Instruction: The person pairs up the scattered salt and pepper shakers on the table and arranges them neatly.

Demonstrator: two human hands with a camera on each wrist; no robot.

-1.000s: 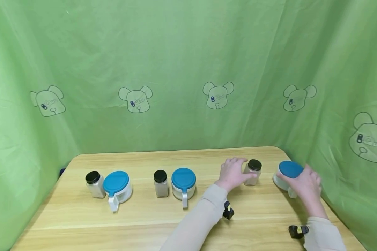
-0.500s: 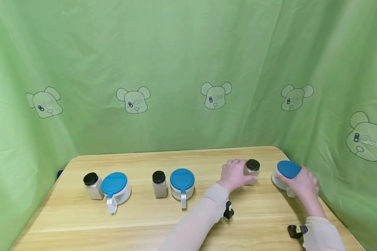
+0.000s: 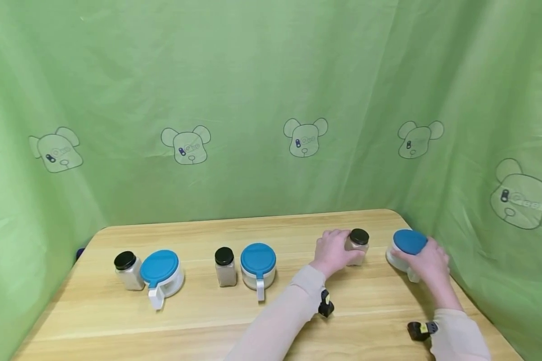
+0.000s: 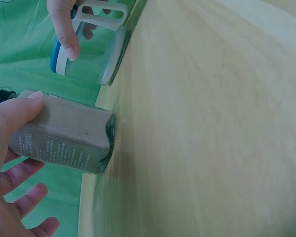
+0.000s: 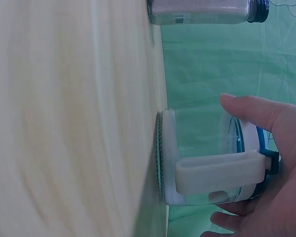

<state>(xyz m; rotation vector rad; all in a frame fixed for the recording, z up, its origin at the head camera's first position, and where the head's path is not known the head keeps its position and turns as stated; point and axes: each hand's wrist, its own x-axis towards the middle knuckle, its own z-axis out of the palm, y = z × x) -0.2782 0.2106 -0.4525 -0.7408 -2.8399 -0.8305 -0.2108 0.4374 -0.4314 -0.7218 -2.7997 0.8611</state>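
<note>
At the right of the table, my left hand (image 3: 332, 252) grips a square spice jar (image 3: 357, 245) with a black lid, thumb on one side and index finger on the other. Printed text and a powdery, greyish-brown filling show on this spice jar (image 4: 69, 128) in the left wrist view. Farther right, my right hand (image 3: 429, 263) holds a round clear seasoning pot with a blue lid (image 3: 409, 241) from above, thumb and fingers around its upper part. The pot's white handle (image 5: 219, 174) points toward me. Both containers stand upright on the wooden table (image 3: 253, 326).
A second spice jar (image 3: 226, 271) and blue-lidded pot (image 3: 258, 260) stand mid-table. A third jar (image 3: 129, 273) and pot (image 3: 161, 271) stand close together at the left. Green curtain (image 3: 244, 75) hangs behind and beside the table.
My left thumb and fingers have closed from around the spice jar onto it. The right hand stays at the pot. The head view has shifted slightly right.
</note>
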